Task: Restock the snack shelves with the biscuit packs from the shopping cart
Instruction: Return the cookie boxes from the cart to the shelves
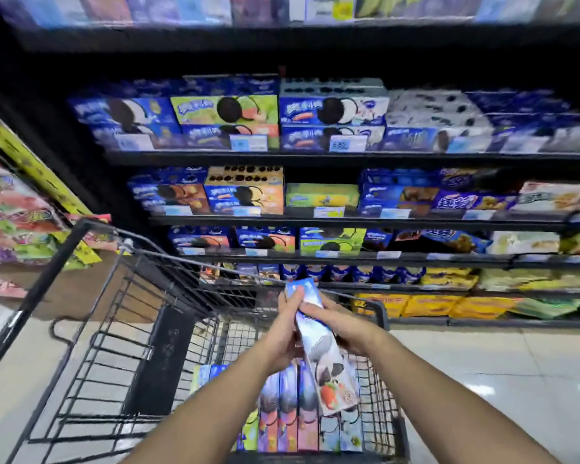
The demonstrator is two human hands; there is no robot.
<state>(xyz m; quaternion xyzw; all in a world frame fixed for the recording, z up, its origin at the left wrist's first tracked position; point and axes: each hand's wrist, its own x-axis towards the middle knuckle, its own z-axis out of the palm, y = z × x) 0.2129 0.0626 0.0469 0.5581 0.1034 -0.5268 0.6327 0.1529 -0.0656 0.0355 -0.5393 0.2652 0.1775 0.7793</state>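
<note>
A long biscuit pack (318,349), blue and white with cookies and strawberries printed on it, is held above the black wire shopping cart (121,329). My left hand (287,329) grips its left edge and my right hand (337,324) grips its right edge, near the upper end. Below my hands, a row of several more biscuit packs (292,426) stands upright in the cart's near right corner. The snack shelves (315,157) face me, filled with blue, green and orange biscuit boxes. One green box (322,195) on the middle shelf has dark free space above it.
A rack of pink and green snack bags (17,226) hangs at the left beside a yellow strip. Yellow packs (449,304) line the bottom shelf. Pale tiled floor (503,380) spreads to the right of the cart. Price tags run along the shelf edges.
</note>
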